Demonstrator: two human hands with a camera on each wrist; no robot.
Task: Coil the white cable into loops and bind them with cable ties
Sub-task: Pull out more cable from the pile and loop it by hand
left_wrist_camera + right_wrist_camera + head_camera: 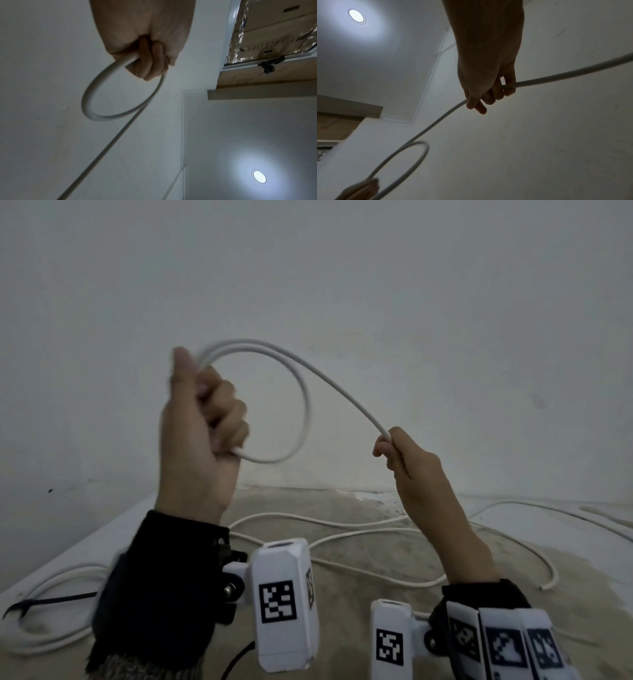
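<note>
At the centre of the head view, the left hand (202,419) is closed around one loop of the white cable (301,392), and the right hand (407,463) pinches the strand at centre right. More cable lies on the table (359,559) below, with a black cable tie (48,601) at lower left.

From the left wrist, curled fingers (150,63) grip the loop at upper centre.

From the right wrist, fingers (494,94) close on the cable at centre.
</note>
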